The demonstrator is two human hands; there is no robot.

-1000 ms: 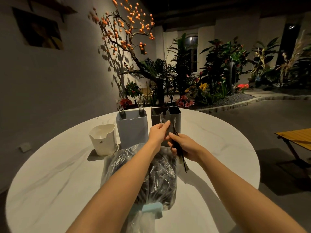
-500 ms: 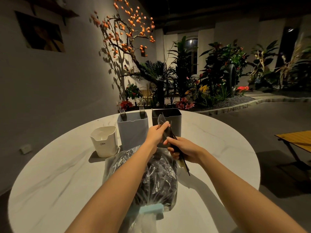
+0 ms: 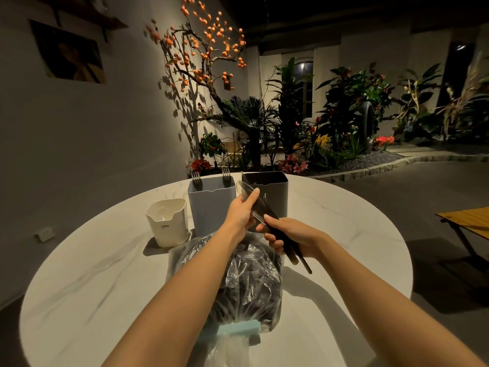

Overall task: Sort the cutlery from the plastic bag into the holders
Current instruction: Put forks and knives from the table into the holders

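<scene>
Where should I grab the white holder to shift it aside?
Take the white holder by its open rim, coming from above on its left side: it stands upright, its left is bare table, while the grey holder crowds its right.

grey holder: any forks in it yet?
Yes. Two forks stand tines-up in the grey holder, one at each back corner.

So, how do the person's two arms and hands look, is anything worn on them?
Both forearms are bare right up to the frame's lower edge: no sleeves show. The left hand and the right hand wear no gloves, and no rings, watch or bracelet are visible. The light is dim, so small markings cannot be told.
</scene>
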